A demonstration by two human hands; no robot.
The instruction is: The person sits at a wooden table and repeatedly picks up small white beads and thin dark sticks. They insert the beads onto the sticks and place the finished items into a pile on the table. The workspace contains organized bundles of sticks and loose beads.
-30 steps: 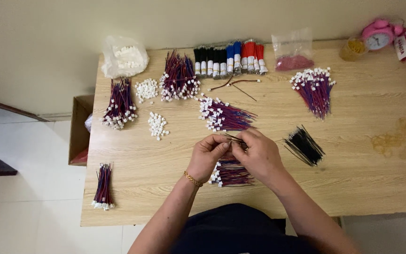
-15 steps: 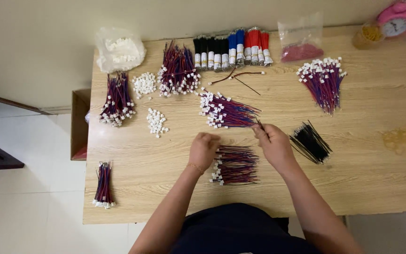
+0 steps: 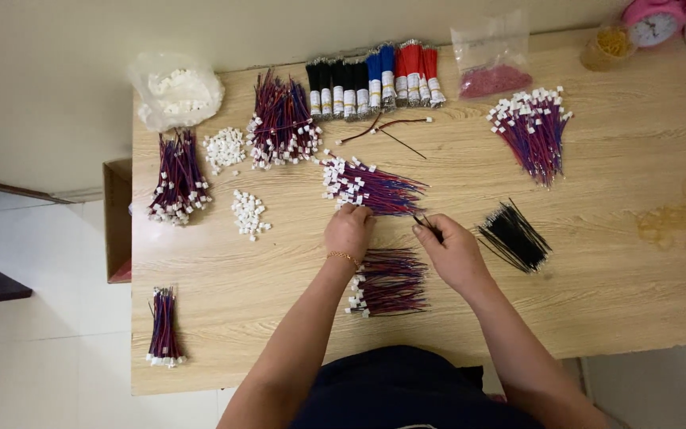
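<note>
My left hand (image 3: 348,230) rests with curled fingers on the near edge of a fanned pile of red-and-blue wires with white plugs (image 3: 367,187) at the table's middle; whether it grips any I cannot tell. My right hand (image 3: 452,253) pinches a thin black wire (image 3: 429,226) between thumb and fingers, just right of that pile. Between my forearms lies another bundle of red-and-blue plugged wires (image 3: 391,281). A heap of short black wires (image 3: 514,237) lies right of my right hand.
More plugged wire bundles lie at the left (image 3: 176,179), back middle (image 3: 281,123), back right (image 3: 533,131) and near-left corner (image 3: 163,327). Loose white plugs (image 3: 248,213), a bag of plugs (image 3: 175,89), taped wire rolls (image 3: 375,75), a bag of red bits (image 3: 492,78) and a pink clock (image 3: 654,20) stand around.
My hands have parted from being joined over the near bundle and moved away from me. The left has reached the fanned pile; the right now holds a black wire.
</note>
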